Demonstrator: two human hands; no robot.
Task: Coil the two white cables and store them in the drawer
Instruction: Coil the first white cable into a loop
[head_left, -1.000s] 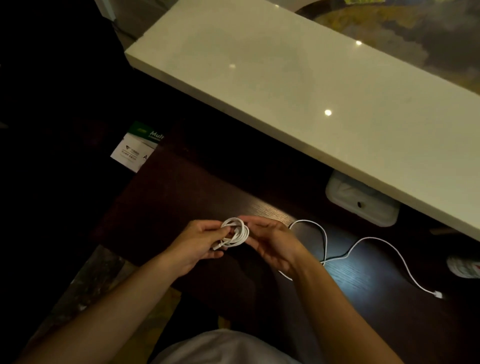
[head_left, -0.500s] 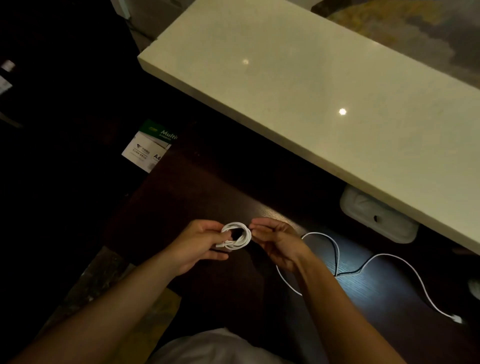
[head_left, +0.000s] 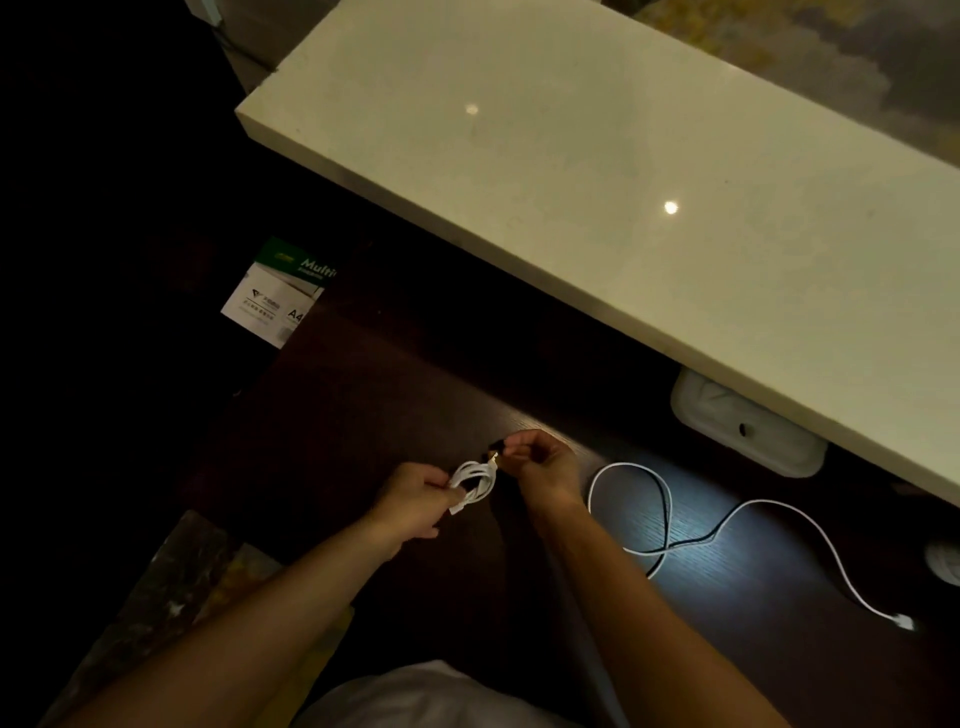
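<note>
While a coiled white cable (head_left: 474, 480) is gripped by the left hand (head_left: 415, 499), its end is pinched by the right hand (head_left: 540, 467); a loose cable (head_left: 670, 512) is spread right of them.

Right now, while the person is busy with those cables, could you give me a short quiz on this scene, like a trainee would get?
1. Where does the loose cable lie?
2. True or false: the left hand is empty.
3. What does the right hand pinch? A) the coiled cable B) the loose cable C) nothing

Key
1. On the dark table, to the right of both hands, uncoiled.
2. False: it grips the coiled cable.
3. A
</note>
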